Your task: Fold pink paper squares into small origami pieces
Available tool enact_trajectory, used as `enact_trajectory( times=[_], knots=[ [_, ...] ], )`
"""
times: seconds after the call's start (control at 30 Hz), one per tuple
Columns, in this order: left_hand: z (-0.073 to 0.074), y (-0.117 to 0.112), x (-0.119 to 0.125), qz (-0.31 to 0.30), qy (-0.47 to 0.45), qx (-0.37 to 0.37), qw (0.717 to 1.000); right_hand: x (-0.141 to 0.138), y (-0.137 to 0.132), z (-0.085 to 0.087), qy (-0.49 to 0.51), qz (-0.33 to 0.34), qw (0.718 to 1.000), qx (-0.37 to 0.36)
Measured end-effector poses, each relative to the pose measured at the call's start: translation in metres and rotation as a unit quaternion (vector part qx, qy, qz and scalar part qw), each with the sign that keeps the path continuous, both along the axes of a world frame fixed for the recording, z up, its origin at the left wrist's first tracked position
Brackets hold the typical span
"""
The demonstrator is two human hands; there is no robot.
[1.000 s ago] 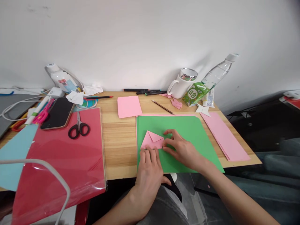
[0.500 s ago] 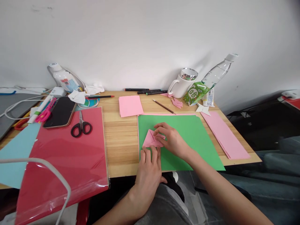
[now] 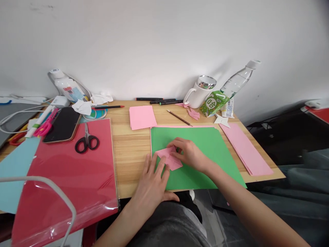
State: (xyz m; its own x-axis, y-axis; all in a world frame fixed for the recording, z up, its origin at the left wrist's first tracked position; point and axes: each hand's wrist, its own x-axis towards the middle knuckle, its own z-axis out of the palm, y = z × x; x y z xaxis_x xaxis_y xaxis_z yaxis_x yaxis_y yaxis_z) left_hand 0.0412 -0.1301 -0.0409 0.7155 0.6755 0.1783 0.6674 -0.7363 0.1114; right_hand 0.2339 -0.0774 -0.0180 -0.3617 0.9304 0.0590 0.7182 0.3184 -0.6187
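Note:
A folded piece of pink paper (image 3: 175, 165) with crease lines lies on a stack of green paper (image 3: 205, 151). My left hand (image 3: 152, 181) is spread, its fingertips resting on the near left edge of the pink paper. With its fingers curled together, my right hand (image 3: 190, 153) pinches the pink paper at its upper right side. Part of the paper is hidden beneath the fingers of both hands.
Pink squares (image 3: 142, 117) and a pencil (image 3: 180, 118) lie behind the green stack. Pink strips (image 3: 244, 149) are to its right. A white mug (image 3: 200, 92), green carton (image 3: 213, 103) and water bottle (image 3: 238, 80) stand behind. Scissors (image 3: 86, 140) lie on red paper (image 3: 74, 185) at left.
The pink paper has been turned on the green stack, so its point no longer faces away from me. My left hand has shifted left and its fingers have spread; my right hand stays at the paper.

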Motion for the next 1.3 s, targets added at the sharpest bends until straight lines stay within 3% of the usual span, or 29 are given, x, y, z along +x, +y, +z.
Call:
enact_trajectory(
  times=[0.3,0.63,0.77,1.1,1.3],
  knots=[
    [0.011,0.008,0.002,-0.007,0.001,-0.043,0.999,0.000,-0.014,-0.009,-0.030,-0.005,0.995,0.093],
    [0.005,0.010,-0.001,-0.008,0.027,-0.042,0.999,0.006,-0.012,-0.010,-0.026,-0.047,0.998,0.011],
    [0.000,0.006,0.003,0.011,0.027,-0.015,0.999,0.007,-0.013,-0.012,-0.029,-0.021,0.999,0.039],
    [-0.004,0.005,0.006,0.013,0.027,0.004,1.000,0.010,-0.023,-0.031,0.027,0.049,0.977,0.205],
    [-0.005,0.009,0.004,0.002,0.008,-0.013,1.000,0.011,-0.029,-0.030,0.037,0.116,0.966,0.228]
  ],
)
